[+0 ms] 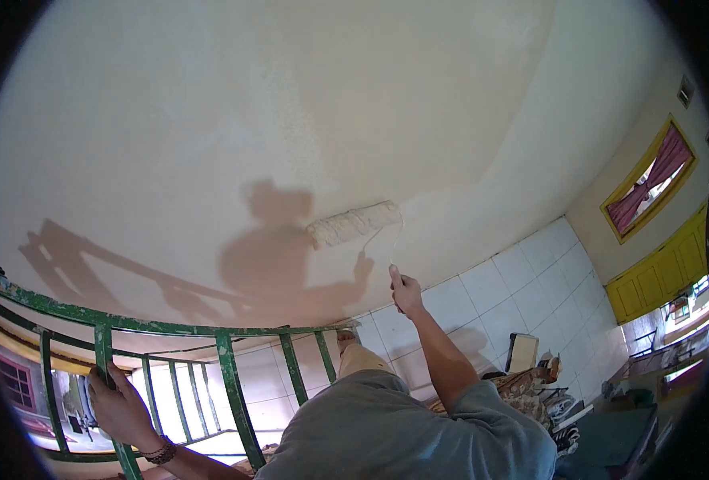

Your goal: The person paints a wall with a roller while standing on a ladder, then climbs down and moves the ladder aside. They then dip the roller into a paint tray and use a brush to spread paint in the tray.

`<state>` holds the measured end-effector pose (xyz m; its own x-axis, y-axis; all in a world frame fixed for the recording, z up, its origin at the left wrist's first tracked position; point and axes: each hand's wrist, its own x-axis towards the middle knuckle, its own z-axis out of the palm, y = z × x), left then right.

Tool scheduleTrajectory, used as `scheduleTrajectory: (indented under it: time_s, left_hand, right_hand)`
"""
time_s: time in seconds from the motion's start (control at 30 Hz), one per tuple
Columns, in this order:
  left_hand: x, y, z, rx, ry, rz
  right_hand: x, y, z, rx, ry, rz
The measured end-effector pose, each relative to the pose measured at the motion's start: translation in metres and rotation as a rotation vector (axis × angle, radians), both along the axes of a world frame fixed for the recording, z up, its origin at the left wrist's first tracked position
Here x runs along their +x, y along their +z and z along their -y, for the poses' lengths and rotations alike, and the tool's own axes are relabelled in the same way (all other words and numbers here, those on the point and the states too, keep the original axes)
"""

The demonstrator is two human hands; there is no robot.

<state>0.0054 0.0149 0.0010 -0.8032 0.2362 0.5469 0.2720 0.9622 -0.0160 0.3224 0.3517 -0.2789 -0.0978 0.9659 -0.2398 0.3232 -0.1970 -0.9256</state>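
Note:
My right hand (pixel 405 292) is closed round the handle of a paint roller, raised in front of me. The roller's fluffy, cream-coated sleeve (pixel 354 223) lies against, or very close to, the pale wall (pixel 418 104). Low on the left, my left hand (pixel 122 408), with a beaded bracelet at the wrist, grips a bar of a green metal ladder (pixel 154 327). Paint spots mark the ladder's rail. A bare foot (pixel 345 339) shows by the ladder's right end, below the wall.
White tiles (pixel 482 284) cover the lower wall. To the right are a heap of cloth and other items (pixel 534 392), a yellow-framed window (pixel 650 180) with a pink curtain, and yellow panels (pixel 658 264). Shadows of me and the ladder fall on the wall.

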Motion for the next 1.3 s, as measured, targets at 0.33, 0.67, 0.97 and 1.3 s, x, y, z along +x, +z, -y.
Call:
scheduleTrajectory:
  time_s: [0.33, 0.67, 0.97, 1.3]
  left_hand:
    - [-0.007, -0.01, 0.003, 0.016, -0.006, -0.127]
    - [0.06, -0.108, -0.064, 0.775, -0.932, 0.219]
    - [0.123, -0.287, -0.22, 0.686, -1.004, 1.719]
    - [0.135, -0.207, -0.297, 1.477, -1.012, 1.969]
  right_hand:
    - [0.024, 0.019, 0.0, -0.109, 0.083, -0.031]
    - [-0.056, -0.004, 0.049, -0.364, 0.33, -0.468]
    - [-0.094, 0.005, 0.039, -0.312, 0.25, -0.496]
    - [-0.119, 0.082, 0.007, 0.215, 0.265, -0.085]
